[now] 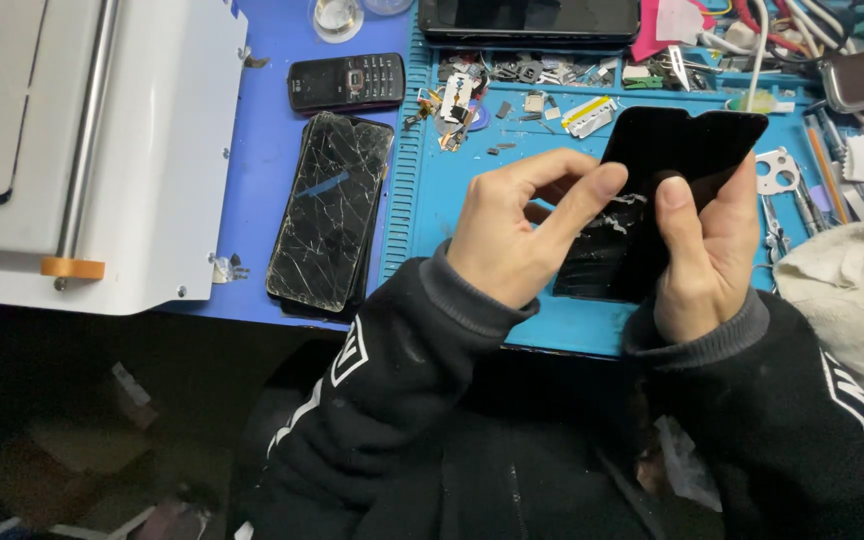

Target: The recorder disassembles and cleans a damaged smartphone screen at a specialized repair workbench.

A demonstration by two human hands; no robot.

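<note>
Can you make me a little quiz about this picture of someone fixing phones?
1. True or false: both hands hold the black phone panel.
2. What lies left of the blue mat? A) a cracked phone B) a banana C) a shoe
3. Which hand's index finger presses the panel's white scuffed patch?

Key:
1. True: left hand and right hand.
2. A, the cracked phone.
3. The left.

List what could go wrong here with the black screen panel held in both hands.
1. The panel shows white cracked marks near the left hand index tip; pressing there may cut skin or spread the damage.
2. It is held in the air over the blue mat, pinched by the right hand; a slip could drop it onto the loose parts.
</note>
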